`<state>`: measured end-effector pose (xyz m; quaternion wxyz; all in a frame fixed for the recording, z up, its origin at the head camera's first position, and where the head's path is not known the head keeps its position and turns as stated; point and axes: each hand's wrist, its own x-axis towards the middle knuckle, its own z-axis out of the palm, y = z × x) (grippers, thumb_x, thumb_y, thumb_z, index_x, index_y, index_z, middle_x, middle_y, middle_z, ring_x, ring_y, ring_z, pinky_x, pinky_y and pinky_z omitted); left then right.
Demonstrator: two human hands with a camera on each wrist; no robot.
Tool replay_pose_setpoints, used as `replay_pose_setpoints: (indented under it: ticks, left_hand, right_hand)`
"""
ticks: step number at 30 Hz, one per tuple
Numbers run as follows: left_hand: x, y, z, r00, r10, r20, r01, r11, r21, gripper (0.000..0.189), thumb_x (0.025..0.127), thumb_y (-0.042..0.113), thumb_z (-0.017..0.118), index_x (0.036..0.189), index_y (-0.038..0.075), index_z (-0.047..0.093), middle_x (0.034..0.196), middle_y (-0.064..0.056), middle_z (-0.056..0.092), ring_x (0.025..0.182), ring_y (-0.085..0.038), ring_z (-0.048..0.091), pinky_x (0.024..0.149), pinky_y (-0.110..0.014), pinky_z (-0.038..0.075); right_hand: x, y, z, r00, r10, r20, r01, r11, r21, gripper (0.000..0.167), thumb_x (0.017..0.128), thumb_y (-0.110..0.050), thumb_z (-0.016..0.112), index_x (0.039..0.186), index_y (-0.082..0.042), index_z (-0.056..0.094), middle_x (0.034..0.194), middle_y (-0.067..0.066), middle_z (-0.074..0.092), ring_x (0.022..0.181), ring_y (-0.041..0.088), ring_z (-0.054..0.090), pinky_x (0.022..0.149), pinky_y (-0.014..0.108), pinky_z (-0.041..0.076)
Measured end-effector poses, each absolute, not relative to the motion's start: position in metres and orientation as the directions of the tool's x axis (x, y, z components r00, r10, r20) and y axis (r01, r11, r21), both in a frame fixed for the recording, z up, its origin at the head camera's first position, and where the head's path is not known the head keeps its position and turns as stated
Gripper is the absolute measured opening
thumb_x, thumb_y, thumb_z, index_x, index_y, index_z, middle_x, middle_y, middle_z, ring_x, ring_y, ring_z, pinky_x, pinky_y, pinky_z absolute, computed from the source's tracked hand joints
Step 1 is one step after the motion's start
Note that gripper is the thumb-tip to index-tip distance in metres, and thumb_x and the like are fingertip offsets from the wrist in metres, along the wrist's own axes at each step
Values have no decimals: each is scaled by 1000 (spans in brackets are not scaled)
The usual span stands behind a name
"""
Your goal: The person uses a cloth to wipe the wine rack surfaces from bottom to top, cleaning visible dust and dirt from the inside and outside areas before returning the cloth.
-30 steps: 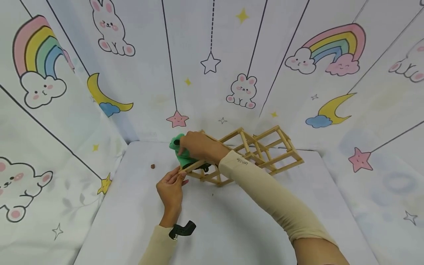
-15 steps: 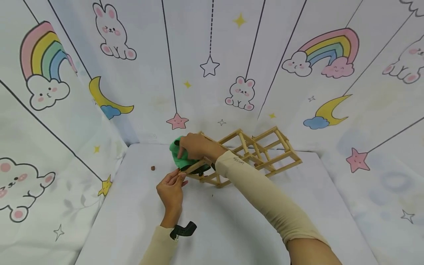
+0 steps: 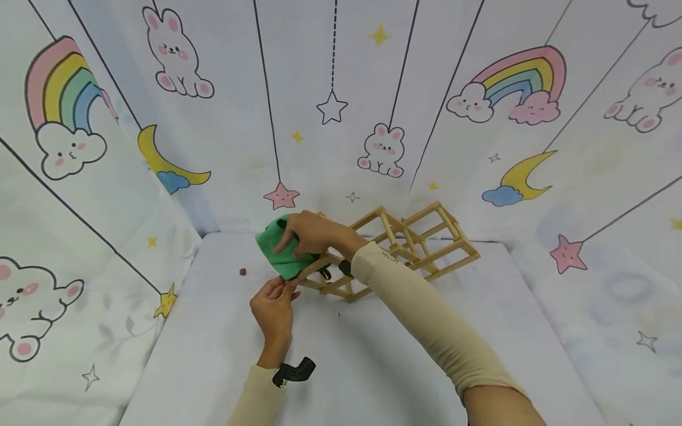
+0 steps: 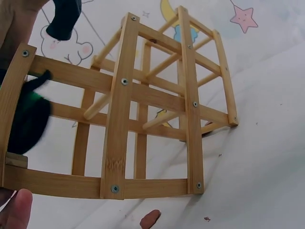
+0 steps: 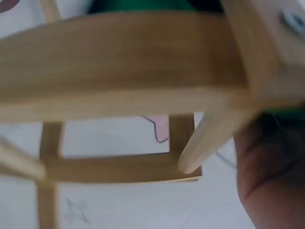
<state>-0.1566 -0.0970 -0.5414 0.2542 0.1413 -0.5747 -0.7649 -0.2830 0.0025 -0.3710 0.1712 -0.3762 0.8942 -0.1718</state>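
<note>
A wooden slatted rack [image 4: 116, 114], joined with dowels and screws, stands at the back of the white surface. My left hand [image 3: 273, 310] pinches its near left corner, thumb and fingers together on the slat end. Over that same end my right hand [image 3: 314, 234] holds a green cloth [image 3: 277, 260] with black parts, its index finger stretched across the fabric. Part of the cloth hangs outside the frame. Dark loops of it show between the slats, blurred in the left wrist view. In the right wrist view, a near slat hides most of the cloth and the right fingers.
A small brown piece [image 3: 243, 271] lies on the white table [image 3: 341, 367] left of the rack, and tiny specks lie in front. Close behind rises a printed wall sheet [image 3: 224, 148]. A black band [image 3: 294, 371] sits on the left wrist.
The green cloth has spread out to the left and shows a wider flat area. My right index finger has straightened over it. The left hand keeps its hold on the rack corner.
</note>
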Motion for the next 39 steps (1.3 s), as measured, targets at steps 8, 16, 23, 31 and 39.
replay_pose_setpoints:
  ticks: [8, 16, 23, 31, 39]
  left_hand:
    - [-157, -95, -541, -851, -519, 82, 217, -205, 954, 32, 88, 3, 85, 117, -8, 77, 114, -31, 76, 89, -8, 80, 71, -30, 64]
    - [-154, -96, -541, -847, -523, 96, 223, -185, 957, 32, 87, 3, 86, 116, -8, 78, 111, -31, 77, 90, -15, 81, 68, -28, 64]
    - [-159, -99, -541, -850, -515, 108, 230, -178, 957, 32, 88, 3, 85, 117, -7, 78, 114, -31, 77, 92, -15, 81, 69, -27, 64]
    - [-162, -103, -542, -851, -513, 111, 234, -182, 955, 32, 87, 0, 85, 117, -7, 77, 114, -32, 76, 91, -13, 81, 70, -27, 64]
    - [-159, -110, -532, -833, -474, 286, 176, 262, 949, 46, 90, 26, 86, 131, 7, 74, 125, -12, 79, 111, -19, 73, 98, -27, 56]
  right_hand:
    - [-289, 48, -348, -857, -383, 344, -514, 610, -603, 40, 96, -5, 77, 126, -31, 79, 146, 12, 68, 129, 26, 66, 97, 39, 61]
    - [-280, 82, -361, -863, -478, 162, -474, 658, -585, 37, 96, 0, 71, 121, -26, 82, 139, 9, 73, 113, 19, 69, 86, 30, 58]
    - [-272, 98, -348, -847, -519, 114, -436, 555, -708, 38, 95, 0, 76, 120, -27, 83, 146, 13, 66, 128, 23, 61, 97, 38, 60]
    - [-258, 115, -370, -832, -547, 90, -419, 513, -749, 36, 94, -8, 80, 123, -29, 81, 147, 12, 65, 127, 24, 62, 93, 37, 62]
    - [-232, 212, -362, -962, -238, 132, -214, 362, -907, 46, 96, -25, 83, 140, -24, 71, 158, 20, 48, 138, 40, 56, 99, 54, 60]
